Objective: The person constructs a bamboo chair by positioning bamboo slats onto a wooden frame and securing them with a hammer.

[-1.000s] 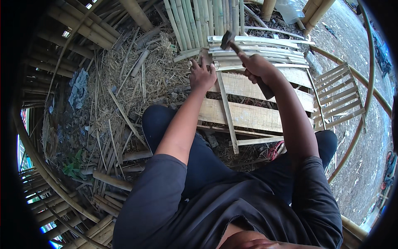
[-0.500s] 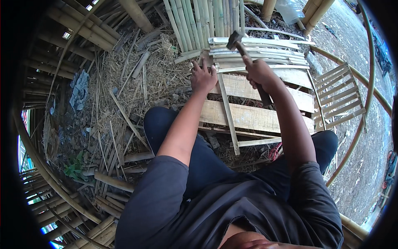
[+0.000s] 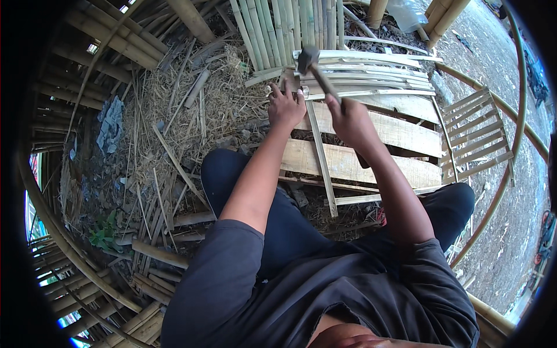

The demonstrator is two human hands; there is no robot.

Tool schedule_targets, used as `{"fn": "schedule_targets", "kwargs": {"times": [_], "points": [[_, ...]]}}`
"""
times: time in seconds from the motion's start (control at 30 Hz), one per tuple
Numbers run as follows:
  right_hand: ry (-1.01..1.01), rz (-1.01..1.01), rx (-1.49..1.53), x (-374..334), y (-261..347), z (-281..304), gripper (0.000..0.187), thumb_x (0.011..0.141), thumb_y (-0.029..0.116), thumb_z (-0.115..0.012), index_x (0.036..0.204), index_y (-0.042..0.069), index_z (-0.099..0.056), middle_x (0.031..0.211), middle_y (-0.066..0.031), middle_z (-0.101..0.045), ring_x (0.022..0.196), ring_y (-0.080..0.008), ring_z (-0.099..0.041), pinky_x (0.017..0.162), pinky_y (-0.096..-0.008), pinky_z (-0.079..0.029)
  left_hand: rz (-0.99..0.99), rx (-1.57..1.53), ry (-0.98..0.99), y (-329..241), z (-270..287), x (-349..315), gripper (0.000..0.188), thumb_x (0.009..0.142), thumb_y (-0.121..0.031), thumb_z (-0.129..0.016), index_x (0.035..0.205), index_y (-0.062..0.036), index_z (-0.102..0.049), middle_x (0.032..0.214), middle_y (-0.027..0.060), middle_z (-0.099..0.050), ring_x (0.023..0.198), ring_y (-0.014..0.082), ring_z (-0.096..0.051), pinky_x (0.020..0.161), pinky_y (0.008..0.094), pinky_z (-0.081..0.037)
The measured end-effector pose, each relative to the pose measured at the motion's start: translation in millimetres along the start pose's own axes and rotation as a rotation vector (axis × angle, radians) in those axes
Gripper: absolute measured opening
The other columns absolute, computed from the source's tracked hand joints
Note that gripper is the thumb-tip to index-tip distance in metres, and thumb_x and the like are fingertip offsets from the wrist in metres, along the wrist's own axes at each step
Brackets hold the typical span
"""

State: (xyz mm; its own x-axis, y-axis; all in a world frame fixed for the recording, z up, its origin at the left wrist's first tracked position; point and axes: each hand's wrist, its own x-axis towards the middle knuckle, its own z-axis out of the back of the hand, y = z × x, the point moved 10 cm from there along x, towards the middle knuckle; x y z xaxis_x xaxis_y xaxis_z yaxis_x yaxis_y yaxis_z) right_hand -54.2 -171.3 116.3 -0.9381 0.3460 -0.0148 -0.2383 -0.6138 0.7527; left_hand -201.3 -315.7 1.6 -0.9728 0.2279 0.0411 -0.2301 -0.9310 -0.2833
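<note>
My right hand [image 3: 351,123] is wrapped round the handle of a hammer [image 3: 324,82], whose dark head hangs above the left ends of pale bamboo slats [image 3: 371,71]. Beside those ends, my left hand [image 3: 285,110] has its fingers spread, and its thumb touches the end of the nearest slat. Whether a nail is under the fingers is too small to tell. The slats lie side by side across a frame in front of me. A narrow strip [image 3: 321,156] runs from near my left hand toward my legs, over wide wooden boards [image 3: 365,164].
A slatted panel [image 3: 476,136] lies at the right, near curved bamboo poles [image 3: 518,75]. Green bamboo strips [image 3: 284,29] stand at the far side. Straw [image 3: 223,87], a grey cloth [image 3: 111,126] and loose sticks [image 3: 159,214] cover the ground at the left.
The hammer has come left and lower, its head nearer my left hand. My right forearm has moved left with it. The left hand has barely moved.
</note>
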Motion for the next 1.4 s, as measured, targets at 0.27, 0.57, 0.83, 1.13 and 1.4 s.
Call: {"fn": "schedule_targets", "kwargs": {"times": [0.27, 0.57, 0.83, 1.13, 1.4], "points": [[0.052, -0.082, -0.208, -8, -49, -27, 0.063, 0.106, 0.049, -0.051, 0.086, -0.009, -0.065, 0.068, -0.0257, -0.066, 0.056, -0.0393, -0.066, 0.054, -0.0474, -0.051, -0.025, -0.078, -0.009, -15, 1, -5, 0.071, 0.103, -0.052, -0.037, 0.162, -0.0139, -0.028, 0.162, 0.0341, -0.023, 0.136, 0.0510, -0.047, 0.103, 0.0531, -0.052], [0.115, -0.326, 0.265, -21, -22, -11, 0.060, 0.107, 0.049, -0.049, 0.082, -0.004, -0.059, 0.060, -0.0114, -0.056, 0.046, -0.0218, -0.056, 0.044, -0.0377, -0.045, 0.010, -0.049, -0.002, -1, 1, -4, 0.068, 0.105, -0.051, -0.032, 0.163, -0.0175, -0.026, 0.165, 0.0315, -0.019, 0.139, 0.0530, -0.043, 0.106, 0.0551, -0.050], [0.220, -0.448, 0.511, -20, -51, -42, 0.053, 0.107, 0.049, -0.050, 0.080, 0.004, -0.052, 0.058, -0.0038, -0.049, 0.040, -0.0143, -0.045, 0.039, -0.0327, -0.038, -0.033, -0.073, -0.044, -3, 4, -5, 0.069, 0.104, -0.051, -0.032, 0.161, -0.0135, -0.030, 0.161, 0.0359, -0.023, 0.133, 0.0574, -0.047, 0.102, 0.0578, -0.052], [0.337, -0.637, 0.826, -22, -51, -49, 0.047, 0.107, 0.050, -0.049, 0.083, 0.009, -0.047, 0.062, 0.0006, -0.043, 0.045, -0.0110, -0.036, 0.042, -0.0281, -0.031, -0.026, -0.080, -0.027, -4, 5, -5, 0.068, 0.104, -0.051, -0.032, 0.161, -0.0130, -0.031, 0.160, 0.0349, -0.024, 0.134, 0.0559, -0.047, 0.102, 0.0573, -0.051], [0.387, -0.677, 0.937, -24, -49, -61, 0.045, 0.108, 0.050, -0.047, 0.089, 0.009, -0.046, 0.062, 0.0037, -0.036, 0.045, -0.0081, -0.032, 0.041, -0.0258, -0.027, 0.006, -0.076, 0.005, 0, 3, -4, 0.067, 0.105, -0.050, -0.031, 0.162, -0.0151, -0.027, 0.162, 0.0317, -0.024, 0.138, 0.0539, -0.044, 0.106, 0.0562, -0.049]]}}
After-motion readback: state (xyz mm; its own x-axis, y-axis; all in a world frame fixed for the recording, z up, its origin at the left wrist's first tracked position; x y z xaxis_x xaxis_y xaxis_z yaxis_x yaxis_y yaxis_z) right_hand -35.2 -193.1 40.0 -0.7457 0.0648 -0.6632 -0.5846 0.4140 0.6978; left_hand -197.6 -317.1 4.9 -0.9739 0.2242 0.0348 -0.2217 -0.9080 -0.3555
